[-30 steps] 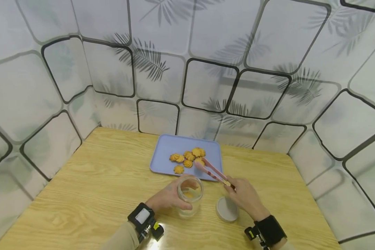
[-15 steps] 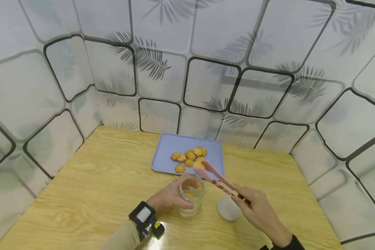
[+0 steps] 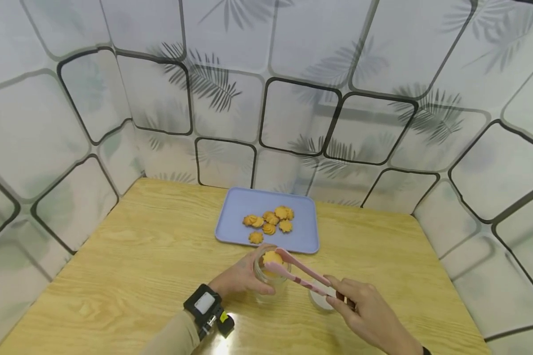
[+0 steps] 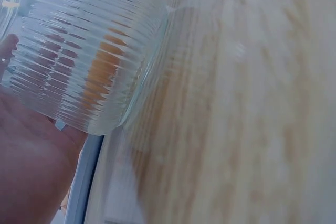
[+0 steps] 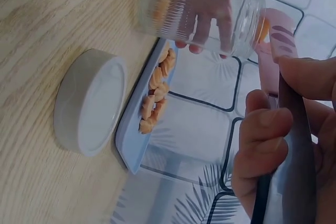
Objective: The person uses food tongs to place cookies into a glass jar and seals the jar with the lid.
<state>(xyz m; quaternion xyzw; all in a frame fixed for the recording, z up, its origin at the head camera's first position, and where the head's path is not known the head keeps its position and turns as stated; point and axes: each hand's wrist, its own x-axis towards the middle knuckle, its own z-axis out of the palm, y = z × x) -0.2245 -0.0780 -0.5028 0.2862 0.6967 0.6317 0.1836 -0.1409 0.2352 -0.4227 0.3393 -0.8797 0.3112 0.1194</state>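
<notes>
My left hand [image 3: 242,276] grips a ribbed clear glass jar [image 4: 68,61] that stands upright on the table. Inside it, low down, a cookie [image 4: 105,66] shows through the glass. With my right hand [image 3: 366,308] I hold pink tongs [image 3: 308,272], their tips at the jar's mouth. Between those tips sits another golden cookie [image 3: 272,257], right at the opening. Beyond the jar, several flower-shaped cookies [image 3: 269,229] lie on a blue tray [image 3: 237,202]. A round white lid [image 5: 97,103] rests on the table, partly hidden under the tongs and right hand in the head view.
The wooden table [image 3: 129,266] reaches back to a patterned curtain [image 3: 231,108] that encloses it at the rear and both sides. The tray sits near the table's back edge.
The tongs have lifted a cookie off the tray's near right part and carried it back toward me, to the jar's mouth. My left hand and the jar stay about where they were.
</notes>
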